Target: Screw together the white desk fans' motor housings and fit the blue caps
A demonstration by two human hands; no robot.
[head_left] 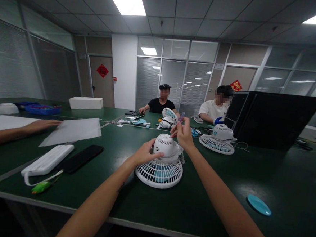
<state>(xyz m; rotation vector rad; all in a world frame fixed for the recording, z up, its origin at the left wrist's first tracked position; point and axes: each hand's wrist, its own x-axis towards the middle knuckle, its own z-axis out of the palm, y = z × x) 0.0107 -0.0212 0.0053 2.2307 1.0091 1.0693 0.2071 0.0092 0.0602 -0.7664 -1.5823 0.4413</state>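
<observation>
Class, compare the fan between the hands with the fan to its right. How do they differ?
The left hand steadies the near fan; neither of that person's hands is on the far fan. The near fan sits closer to the table's front edge; the far fan stands farther back. Both have white housings and rest grille down.

Found one white desk fan [168,156], grille-down on the green counter [117,155], vented motor housing [164,140] uppermost, light-blue blades [161,175] visible between the bars. Noted one screwdriver with translucent purple handle [182,116], tilted over the housing; tip contact indeterminable.
</observation>
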